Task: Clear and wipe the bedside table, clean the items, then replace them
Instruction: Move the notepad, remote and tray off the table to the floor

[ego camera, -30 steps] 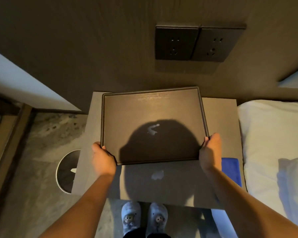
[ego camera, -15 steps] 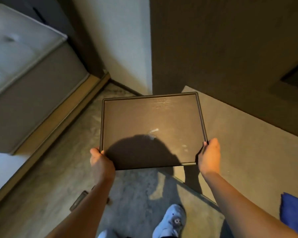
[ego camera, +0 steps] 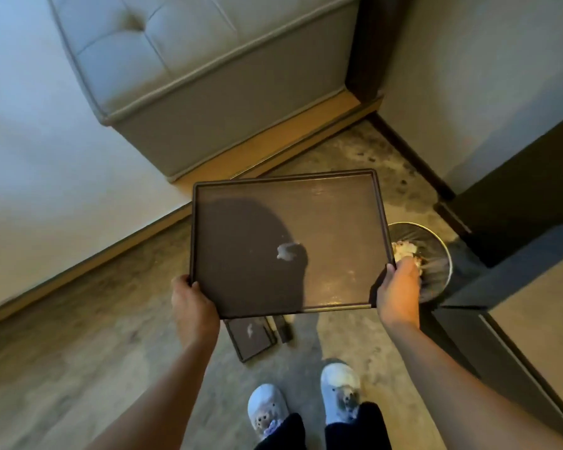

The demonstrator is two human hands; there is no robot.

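I hold a dark rectangular tray (ego camera: 332, 203) level above the floor, with a small whitish smear (ego camera: 286, 251) near its middle. My left hand (ego camera: 192, 306) grips its near left corner. My right hand (ego camera: 398, 292) grips its near right corner. The bedside table (ego camera: 540, 319) shows as a grey top at the right edge. On the floor under the tray's near edge lie a smaller dark tray (ego camera: 252, 339) and a small dark block (ego camera: 285, 329).
A round waste bin (ego camera: 436, 254) with crumpled paper in it stands on the floor just right of the tray. A padded grey bench (ego camera: 208, 76) fills the upper left. My two light slippers (ego camera: 267, 410) are at the bottom. Concrete floor lies to the left.
I have turned left, away from the bedside table, carrying the tray with both hands. The tray now hangs over the floor beside the bin instead of over the table top.
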